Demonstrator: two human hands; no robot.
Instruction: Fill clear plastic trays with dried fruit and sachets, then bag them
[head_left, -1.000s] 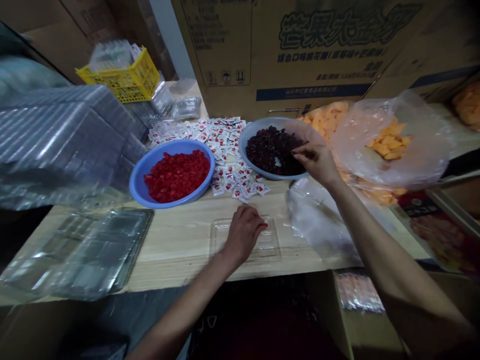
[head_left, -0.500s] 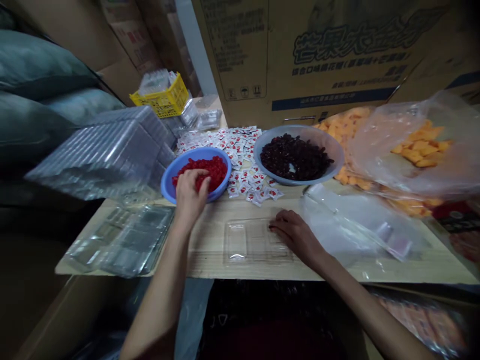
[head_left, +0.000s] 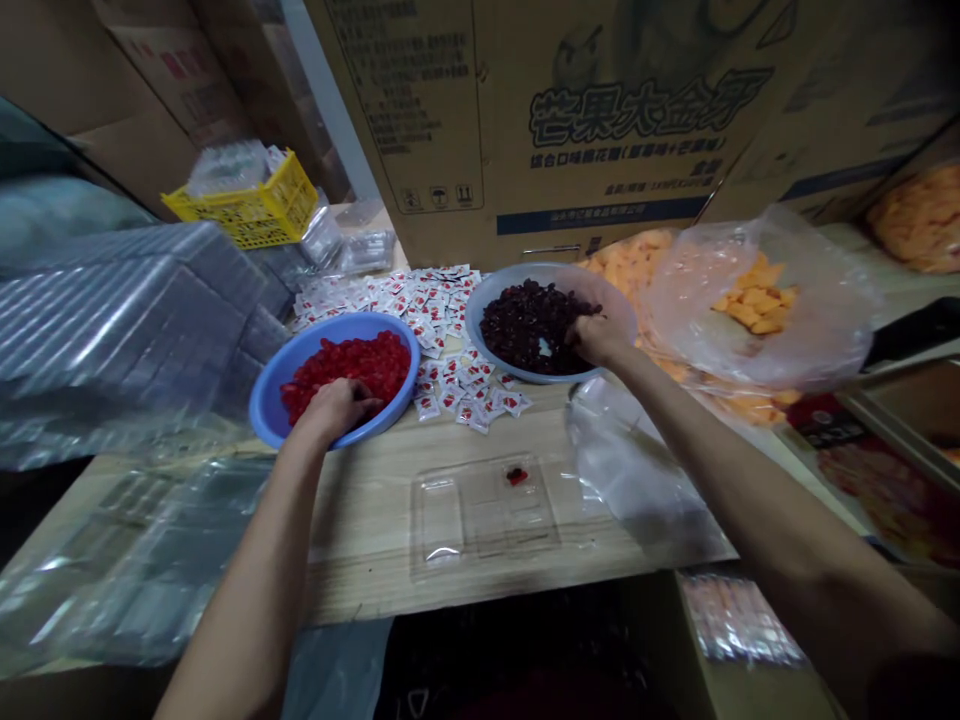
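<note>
My left grip [head_left: 337,408] was down at the red candied fruit [head_left: 356,358] in the blue bowl [head_left: 264,408], my right grip [head_left: 596,338] at the dark dried fruit [head_left: 521,318] in the paler bowl [head_left: 538,376]; I could not tell whether either was closed on anything. On the counter [head_left: 360,550] between my forearms lay the clear plastic tray [head_left: 442,520], with a small red-and-dark bit [head_left: 517,477] towards its far right.

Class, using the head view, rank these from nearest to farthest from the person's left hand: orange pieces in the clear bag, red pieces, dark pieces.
1. Red pieces: in the blue bowl, right at the left hand.
2. Dark pieces: in the paler bowl, to the right, at the right hand.
3. Orange pieces: in the clear bag, farther right.
</note>
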